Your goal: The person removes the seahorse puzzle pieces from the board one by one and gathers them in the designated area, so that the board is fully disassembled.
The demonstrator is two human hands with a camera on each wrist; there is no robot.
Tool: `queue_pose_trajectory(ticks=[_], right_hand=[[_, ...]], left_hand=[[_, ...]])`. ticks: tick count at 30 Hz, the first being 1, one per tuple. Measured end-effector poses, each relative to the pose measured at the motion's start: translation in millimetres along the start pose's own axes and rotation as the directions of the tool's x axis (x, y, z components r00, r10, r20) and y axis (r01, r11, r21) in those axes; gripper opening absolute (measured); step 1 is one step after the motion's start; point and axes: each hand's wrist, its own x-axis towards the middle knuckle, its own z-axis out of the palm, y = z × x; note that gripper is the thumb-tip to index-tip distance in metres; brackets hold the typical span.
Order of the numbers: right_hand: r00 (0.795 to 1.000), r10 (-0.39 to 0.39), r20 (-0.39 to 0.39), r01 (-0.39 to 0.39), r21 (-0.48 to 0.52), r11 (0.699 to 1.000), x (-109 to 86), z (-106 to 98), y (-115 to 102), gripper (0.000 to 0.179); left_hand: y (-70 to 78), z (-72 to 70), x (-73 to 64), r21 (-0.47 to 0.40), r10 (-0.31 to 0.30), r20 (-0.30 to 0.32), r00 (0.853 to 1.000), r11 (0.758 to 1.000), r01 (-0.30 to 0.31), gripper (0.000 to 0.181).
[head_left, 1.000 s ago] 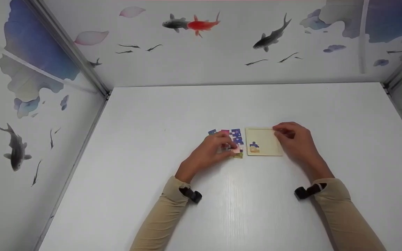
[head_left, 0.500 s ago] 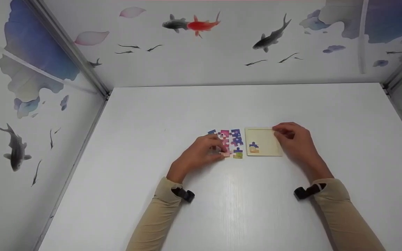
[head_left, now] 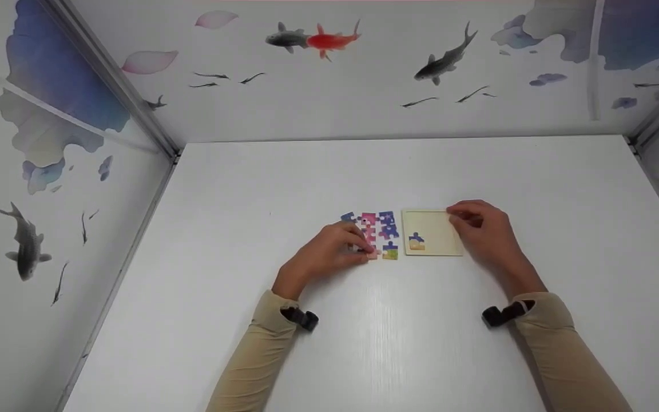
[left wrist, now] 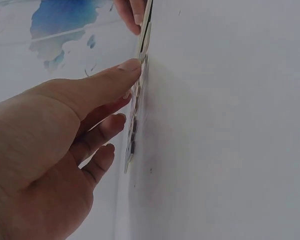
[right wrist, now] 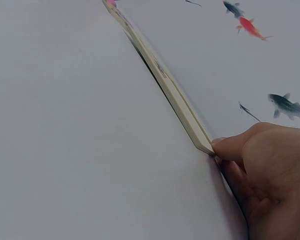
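Two hands lay on the table (head_left: pixel 421 343): left hand (head_left: pixel 329 254), fingertips on loose puzzle pieces (head_left: pixel 384 232), hid several; right hand (head_left: pixel 481 229) pinched the puzzle tray (head_left: pixel 438 232) by its far corner, fingers partly hidden.

Bare table (head_left: pixel 409 171) beyond — loose pieces (head_left: pixel 378 234) beside tray (head_left: pixel 431 232)

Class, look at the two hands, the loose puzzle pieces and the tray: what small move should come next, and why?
Probably the left hand lifts the loose piece at its fingertips toward the tray. The tray holds only one piece, and the right hand steadies its far corner.
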Motion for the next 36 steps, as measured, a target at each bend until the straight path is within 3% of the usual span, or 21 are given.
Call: queue_pose_trajectory(ticks=[11,20,27,36], right_hand=[[1.000,0.001,0.001,-0.001,0.003,1.000,0.2,0,1,0.024],[1.000,0.031,0.001,-0.031,0.010,0.999,-0.4,0,-2,0.023],[1.000,0.029,0.004,-0.029,0.003,1.000,0.2,0,-1,0.024],[1.000,0.023,0.005,-0.023,-0.001,1.000,0.6,-1,-2,0.025]], left_hand=[[1.9,0.8,0.7,0.045,-0.014,0.014,1.000,0.999,0.014,0.021],[7.8,0.5,2.2,0.183,-0.014,0.035,0.999,0.983,0.008,0.022],[10.0,2.6,2.0,0.152,-0.047,0.041,0.998,0.987,0.041,0.021],[13.4,6.3,5.9,0.172,-0.012,0.015,1.000,0.985,0.009,0.016]])
